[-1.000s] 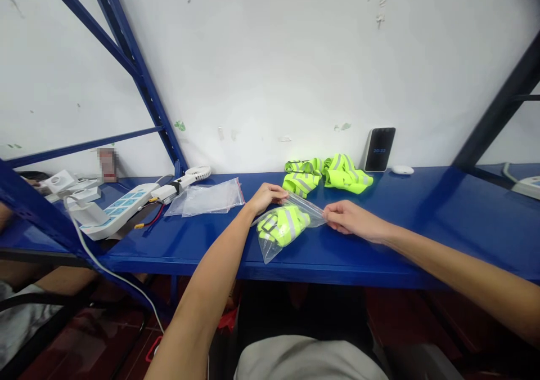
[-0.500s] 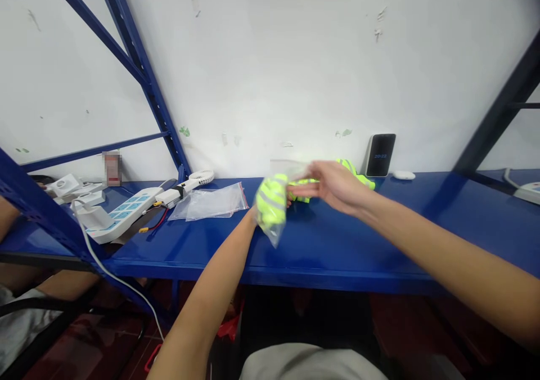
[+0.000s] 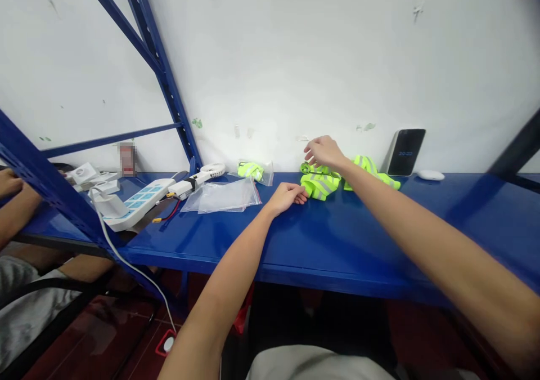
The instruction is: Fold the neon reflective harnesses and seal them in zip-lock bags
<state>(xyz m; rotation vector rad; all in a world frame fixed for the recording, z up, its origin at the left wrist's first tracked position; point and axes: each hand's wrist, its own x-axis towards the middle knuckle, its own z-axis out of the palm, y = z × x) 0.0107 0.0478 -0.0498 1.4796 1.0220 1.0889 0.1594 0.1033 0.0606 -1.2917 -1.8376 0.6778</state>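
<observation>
A crumpled neon-yellow cloth with grey reflective bands [image 3: 323,186] lies on the blue table. At its left edge is my left hand [image 3: 288,197], with curled fingers closed on the fabric. My right hand [image 3: 324,150] hovers just above the back of this cloth, fingers loosely bent and apart, holding nothing. Another yellow banded piece [image 3: 368,167] rests to the right, partly behind my right forearm. Near the wall on the left, a clear bag with yellow cloth inside [image 3: 252,170] lies behind flat clear bags [image 3: 228,195].
Left of the bags are a white handheld fan [image 3: 211,170] and a power strip [image 3: 139,202]. A phone [image 3: 406,152] leans on the wall, beside a white case [image 3: 431,175]. A blue frame post [image 3: 169,81] rises at left. Another person's arm [image 3: 19,211] shows far left.
The bagged yellow cloth, earlier in front of my hands, now lies by the wall near the fan. My right hand has risen slightly and is empty. The view has shifted a little left.
</observation>
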